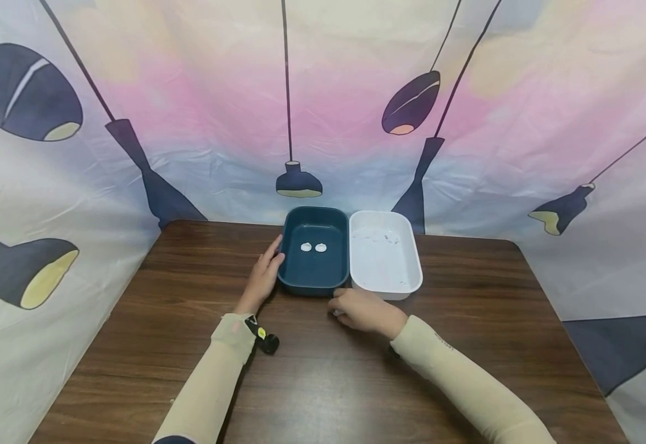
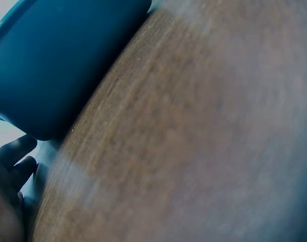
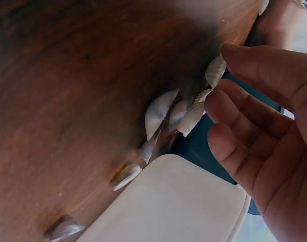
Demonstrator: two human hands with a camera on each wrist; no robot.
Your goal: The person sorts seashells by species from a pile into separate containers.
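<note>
A small pale shell (image 3: 216, 73) is pinched by the right hand (image 1: 366, 310), just below centre frame, where the white tray's (image 1: 386, 265) near-left corner is partly covered by it. Other shells (image 3: 160, 113) are scattered mid-frame and lower left in the right-wrist view. The teal tray (image 1: 311, 271), centre, two white pieces (image 1: 306, 247) inside, is touched along its left side by the extended left hand (image 1: 261, 277)

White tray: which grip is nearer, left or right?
Right. The right grip is by the white tray's near left corner; the left grip is at the teal tray's left side, with that tray in between.
</note>
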